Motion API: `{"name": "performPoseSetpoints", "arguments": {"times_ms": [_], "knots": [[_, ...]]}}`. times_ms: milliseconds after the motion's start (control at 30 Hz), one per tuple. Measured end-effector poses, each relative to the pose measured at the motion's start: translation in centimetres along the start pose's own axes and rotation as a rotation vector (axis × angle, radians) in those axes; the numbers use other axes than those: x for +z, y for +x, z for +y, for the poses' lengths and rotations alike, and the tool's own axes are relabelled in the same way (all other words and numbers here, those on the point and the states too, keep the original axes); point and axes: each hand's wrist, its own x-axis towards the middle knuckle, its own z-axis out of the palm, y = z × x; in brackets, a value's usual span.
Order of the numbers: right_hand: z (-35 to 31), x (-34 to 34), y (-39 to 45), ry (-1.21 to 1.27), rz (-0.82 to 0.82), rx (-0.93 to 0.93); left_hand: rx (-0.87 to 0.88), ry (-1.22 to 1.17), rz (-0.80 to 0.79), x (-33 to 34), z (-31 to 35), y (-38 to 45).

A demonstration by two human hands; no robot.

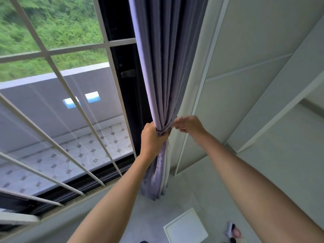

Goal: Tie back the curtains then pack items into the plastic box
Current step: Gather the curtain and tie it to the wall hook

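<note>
A grey-purple curtain (166, 67) hangs gathered into a narrow bundle beside the dark window frame. My left hand (151, 137) is closed around the bundle from the left, squeezing it at a dark band that looks like a tie-back (164, 133). My right hand (188, 126) is at the bundle's right side, fingers pinched at that band; it is motion-blurred, so what they hold is unclear. On the floor below lies a white plastic lid or box (185, 227), with a few small items (233, 231) to its right.
A large window with white bars (52, 71) fills the left, its sill and dark frame (126, 95) next to the curtain. A white panelled wall (245, 76) runs along the right. The pale floor (152, 216) lies below.
</note>
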Motion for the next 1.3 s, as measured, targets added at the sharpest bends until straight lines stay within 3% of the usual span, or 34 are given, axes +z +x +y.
{"name": "performPoseSetpoints", "arguments": {"times_ms": [67, 167, 300, 433, 600, 700, 867, 933, 1033, 1133, 1200, 1300], "knots": [[-1.8, 0.0, 1.0, 0.112, 0.068, -0.048, -0.002, 0.016, 0.019, -0.2, 0.3, -0.3], [-3.6, 0.6, 2.3, 0.029, -0.071, -0.044, 0.019, 0.023, 0.021, -0.6, 0.7, -0.7], [-5.0, 2.1, 1.7, -0.509, -0.348, 0.070, 0.037, 0.001, 0.020, -0.8, 1.2, -1.0], [-7.3, 1.1, 0.9, -0.835, -0.343, 0.143, 0.040, 0.005, -0.021, -1.0, 1.0, -0.9], [-6.9, 0.5, 1.4, -0.748, -0.423, 0.204, 0.059, 0.000, -0.042, -0.5, 1.2, -1.1], [-4.8, 0.4, 2.4, -0.564, -0.264, 0.067, 0.045, 0.002, -0.024, -0.4, 0.9, -0.9], [-1.5, 0.0, 1.6, -0.183, 0.263, -0.120, 0.068, 0.020, -0.004, -0.8, 0.6, -0.8], [-0.2, 0.1, 0.5, -0.097, 0.404, -0.167, 0.067, 0.029, 0.010, -0.7, 0.4, -0.8], [2.3, 0.8, -0.8, -0.156, 0.404, -0.353, 0.059, 0.018, 0.016, -0.4, 0.2, -1.0], [3.8, 0.9, -1.9, -0.482, 0.344, -0.458, 0.053, 0.009, 0.013, -0.2, -0.1, -1.3], [4.8, 0.4, -2.9, -0.688, 0.303, -0.437, 0.031, -0.002, 0.036, -0.3, -0.6, -1.3], [6.4, -0.2, -4.5, -0.701, 0.351, -0.298, -0.012, -0.061, 0.062, -0.9, -1.2, -1.2]]}}
